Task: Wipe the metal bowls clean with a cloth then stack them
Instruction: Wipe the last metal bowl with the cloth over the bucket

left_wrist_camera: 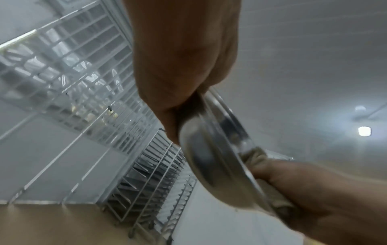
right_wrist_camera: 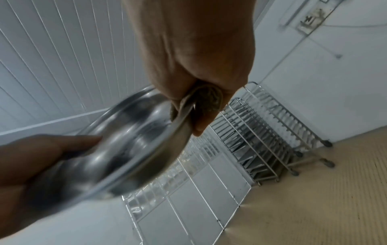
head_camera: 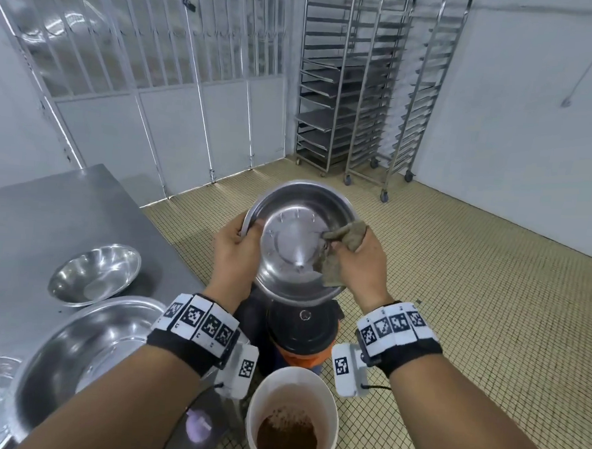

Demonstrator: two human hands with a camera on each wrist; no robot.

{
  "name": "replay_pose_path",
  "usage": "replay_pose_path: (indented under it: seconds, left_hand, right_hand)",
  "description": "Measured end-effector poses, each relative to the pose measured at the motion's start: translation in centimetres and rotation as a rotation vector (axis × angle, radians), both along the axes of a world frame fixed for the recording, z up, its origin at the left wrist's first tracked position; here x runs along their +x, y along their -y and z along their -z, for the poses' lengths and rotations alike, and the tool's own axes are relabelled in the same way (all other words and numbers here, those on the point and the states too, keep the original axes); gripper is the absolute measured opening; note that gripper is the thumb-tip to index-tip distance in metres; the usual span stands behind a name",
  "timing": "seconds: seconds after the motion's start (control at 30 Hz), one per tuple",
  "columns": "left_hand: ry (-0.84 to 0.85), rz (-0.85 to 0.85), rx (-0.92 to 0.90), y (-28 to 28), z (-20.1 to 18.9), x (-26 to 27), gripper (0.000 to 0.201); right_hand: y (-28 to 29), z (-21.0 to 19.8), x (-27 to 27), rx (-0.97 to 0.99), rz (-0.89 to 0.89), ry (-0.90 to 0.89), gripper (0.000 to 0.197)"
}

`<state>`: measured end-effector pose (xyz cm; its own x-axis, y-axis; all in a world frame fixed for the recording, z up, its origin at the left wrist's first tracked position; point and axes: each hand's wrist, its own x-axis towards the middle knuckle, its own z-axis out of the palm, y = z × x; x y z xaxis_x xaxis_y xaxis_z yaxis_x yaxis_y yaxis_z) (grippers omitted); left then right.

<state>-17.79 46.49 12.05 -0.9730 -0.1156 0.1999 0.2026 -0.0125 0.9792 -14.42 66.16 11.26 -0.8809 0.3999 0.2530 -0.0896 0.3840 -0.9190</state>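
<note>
The steel table (head_camera: 65, 212) on my left carries 2 metal bowls: a large bowl (head_camera: 85, 354) at the near edge and, beyond it, a small bowl (head_camera: 94, 275), both upright with mouths up. I hold a third bowl (head_camera: 297, 238) in the air over the tiled floor, tipped so its mouth faces me and its base points away. My left hand (head_camera: 235, 252) grips its left rim, thumb inside. My right hand (head_camera: 361, 265) pinches the cloth (head_camera: 338, 250) around the right rim, pressing it against the inner wall.
</note>
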Motion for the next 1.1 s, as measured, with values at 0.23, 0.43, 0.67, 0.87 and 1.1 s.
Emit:
replay_pose_path:
  seconds: [0.23, 0.43, 0.67, 0.87, 1.1]
  left_hand:
    - [-0.048, 0.256, -0.340, 2.4, -1.8, -0.8, 0.032]
    - [-0.029, 0.361, -0.406, 2.4, -3.1, -0.4, 0.021]
    - [0.033, 0.026, 0.031, 0.5, -0.4, 0.5, 0.019]
    - [-0.109, 0.275, -0.374, 2.3, -1.9, -0.8, 0.023]
    - [-0.053, 0.307, -0.308, 2.0, -3.4, -0.1, 0.018]
  right_hand:
    - [-2.0, -3.7, -0.7, 0.447, -0.177, 0.055, 0.021]
    - [-1.4, -4.3, -1.0, 0.519, -0.220, 0.025, 0.022]
    - [-0.4, -1.4, -0.5, 0.158, -0.002, -0.038, 0.014]
    - [-1.8, -3.4, -0.4, 0.348, -0.205, 0.055, 0.020]
    - [-1.5, -4.6, -0.4, 0.395, -0.209, 0.025, 0.025]
